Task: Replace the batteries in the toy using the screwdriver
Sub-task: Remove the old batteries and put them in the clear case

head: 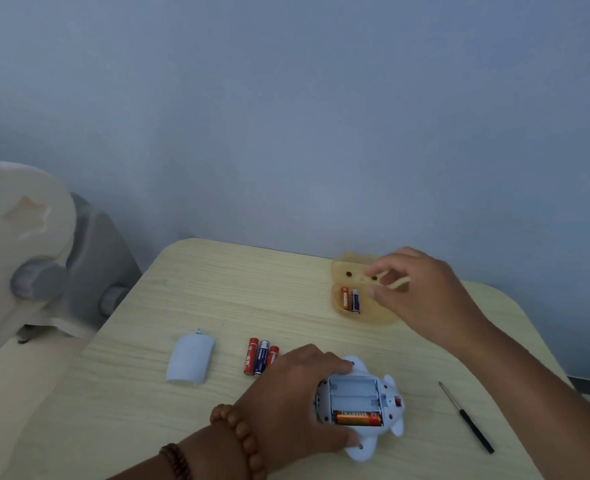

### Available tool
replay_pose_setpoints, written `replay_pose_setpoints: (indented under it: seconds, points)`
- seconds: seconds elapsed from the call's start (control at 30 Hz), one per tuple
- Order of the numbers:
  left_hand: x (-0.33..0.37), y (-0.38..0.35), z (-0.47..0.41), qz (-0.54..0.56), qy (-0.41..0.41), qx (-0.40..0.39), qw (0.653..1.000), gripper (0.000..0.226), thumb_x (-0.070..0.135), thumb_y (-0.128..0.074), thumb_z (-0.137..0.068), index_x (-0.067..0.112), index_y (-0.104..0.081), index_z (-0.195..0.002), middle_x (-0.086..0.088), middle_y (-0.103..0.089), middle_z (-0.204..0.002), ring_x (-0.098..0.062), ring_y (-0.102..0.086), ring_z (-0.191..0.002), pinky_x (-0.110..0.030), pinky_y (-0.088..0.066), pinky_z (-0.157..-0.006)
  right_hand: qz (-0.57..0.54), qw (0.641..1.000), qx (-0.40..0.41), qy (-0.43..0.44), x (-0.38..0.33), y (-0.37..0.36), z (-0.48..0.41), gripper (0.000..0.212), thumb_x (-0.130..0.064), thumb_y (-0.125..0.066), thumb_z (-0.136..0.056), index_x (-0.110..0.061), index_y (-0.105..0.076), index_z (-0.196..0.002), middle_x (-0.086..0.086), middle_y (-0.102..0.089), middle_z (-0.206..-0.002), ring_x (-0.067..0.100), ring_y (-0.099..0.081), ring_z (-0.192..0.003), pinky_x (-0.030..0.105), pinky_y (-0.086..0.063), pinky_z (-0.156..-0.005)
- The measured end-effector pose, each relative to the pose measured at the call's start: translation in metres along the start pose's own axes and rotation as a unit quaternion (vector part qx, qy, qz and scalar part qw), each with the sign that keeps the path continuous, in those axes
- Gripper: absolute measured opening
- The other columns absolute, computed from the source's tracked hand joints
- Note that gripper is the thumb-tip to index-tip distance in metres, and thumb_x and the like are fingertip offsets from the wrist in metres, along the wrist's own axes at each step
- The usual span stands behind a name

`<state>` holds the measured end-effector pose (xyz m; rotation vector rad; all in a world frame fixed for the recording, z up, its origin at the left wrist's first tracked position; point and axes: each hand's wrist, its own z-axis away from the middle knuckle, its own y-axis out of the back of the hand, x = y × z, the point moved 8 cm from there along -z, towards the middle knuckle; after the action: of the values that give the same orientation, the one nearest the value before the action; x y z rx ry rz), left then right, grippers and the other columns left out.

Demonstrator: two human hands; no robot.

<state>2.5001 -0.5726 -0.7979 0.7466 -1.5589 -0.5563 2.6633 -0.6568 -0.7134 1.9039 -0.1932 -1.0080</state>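
though apart from toy (pixel 354 389), screwdriver (pixel 466 418) near table (pixel 509 306) edge

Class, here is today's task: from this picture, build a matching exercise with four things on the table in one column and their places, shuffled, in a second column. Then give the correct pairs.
Things:
1 screwdriver
2 battery cover
3 three loose batteries
4 orange battery

Places:
A inside the compartment of the toy
B on the table, right of the toy
C farthest left on the table
D between the battery cover and the toy

Pairs: 1-B, 2-C, 3-D, 4-A
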Motion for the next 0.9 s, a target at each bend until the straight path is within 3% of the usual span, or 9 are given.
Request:
replay_pose_setpoints:
  seconds: [0.1,0.17,0.23,0.37,0.47,0.53,0.67,0.9]
  points:
    - [0.001,0.001,-0.002,-0.006,0.001,-0.006,1.000,0.074,0.062,-0.076,-0.066,0.040,-0.047,-0.130,0.020,-0.052,-0.115,0.006,-0.048,-0.102,-0.021,-0.047,-0.089,-0.043,0.997,-0.059,0.002,-0.002,0.002,0.070,0.028,-0.035,-0.081,-0.076,-0.042,-0.071,-0.101,-0.024,-0.065,-0.110,-0.004,-0.064,-0.098,0.019,-0.055,-0.077]
    - [0.000,-0.001,-0.004,-0.008,0.008,-0.012,1.000,0.073,0.062,-0.076,-0.066,0.040,-0.047,-0.129,0.020,-0.052,-0.116,0.005,-0.049,-0.102,-0.023,-0.049,-0.089,-0.081,0.989,-0.127,-0.006,0.006,-0.018,0.108,0.057,-0.054,-0.085,-0.062,-0.052,-0.063,-0.115,-0.033,-0.054,-0.127,-0.008,-0.060,-0.109,0.015,-0.055,-0.081]
    - [0.000,-0.004,-0.005,-0.007,0.014,-0.015,1.000,0.073,0.060,-0.077,-0.065,0.041,-0.047,-0.129,0.021,-0.052,-0.116,0.006,-0.050,-0.103,-0.022,-0.048,-0.089,-0.109,0.985,-0.131,0.001,0.017,-0.035,0.128,0.078,-0.066,-0.084,-0.052,-0.058,-0.052,-0.122,-0.036,-0.048,-0.133,-0.007,-0.060,-0.112,0.015,-0.056,-0.081]
    - [0.011,-0.004,-0.004,0.019,0.035,-0.006,0.999,0.067,0.050,-0.077,-0.066,0.047,-0.041,-0.123,0.024,-0.056,-0.114,0.006,-0.053,-0.106,-0.020,-0.050,-0.087,-0.142,0.989,-0.050,-0.006,0.038,-0.041,0.134,0.066,-0.046,-0.083,-0.056,-0.046,-0.060,-0.118,-0.021,-0.060,-0.123,0.006,-0.068,-0.102,0.026,-0.061,-0.077]
    - [0.022,-0.001,-0.003,0.002,0.065,0.023,0.998,0.040,0.054,-0.071,-0.072,0.040,-0.045,-0.099,0.019,-0.059,-0.094,0.003,-0.057,-0.086,-0.015,-0.049,-0.069,-0.155,0.987,-0.046,-0.003,0.039,-0.042,0.134,0.061,-0.040,-0.081,-0.059,-0.044,-0.062,-0.117,-0.020,-0.061,-0.121,0.007,-0.068,-0.103,0.029,-0.061,-0.076]
    - [0.030,-0.002,-0.002,-0.048,0.076,0.043,0.995,0.030,0.057,-0.065,-0.075,0.037,-0.047,-0.088,0.018,-0.054,-0.087,0.002,-0.052,-0.080,-0.014,-0.043,-0.066,-0.154,0.987,-0.037,0.001,0.036,-0.040,0.135,0.058,-0.035,-0.079,-0.062,-0.043,-0.064,-0.117,-0.021,-0.062,-0.120,0.006,-0.068,-0.102,0.029,-0.061,-0.074]
    - [0.034,-0.011,-0.002,-0.096,0.113,0.051,0.988,0.033,0.059,-0.063,-0.073,0.034,-0.048,-0.086,0.016,-0.050,-0.095,-0.001,-0.051,-0.085,-0.025,-0.051,-0.075,-0.133,0.991,-0.032,0.009,0.033,-0.039,0.138,0.054,-0.035,-0.076,-0.062,-0.036,-0.069,-0.115,-0.024,-0.060,-0.118,-0.001,-0.066,-0.101,0.020,-0.058,-0.075]
    - [0.044,-0.013,-0.005,-0.139,0.155,0.038,0.977,0.033,0.059,-0.060,-0.072,0.031,-0.053,-0.089,0.013,-0.054,-0.095,-0.005,-0.054,-0.087,-0.025,-0.051,-0.078,-0.121,0.991,-0.049,0.014,0.031,-0.041,0.139,0.055,-0.024,-0.076,-0.066,-0.031,-0.069,-0.120,-0.024,-0.059,-0.118,-0.006,-0.061,-0.103,0.007,-0.050,-0.074]
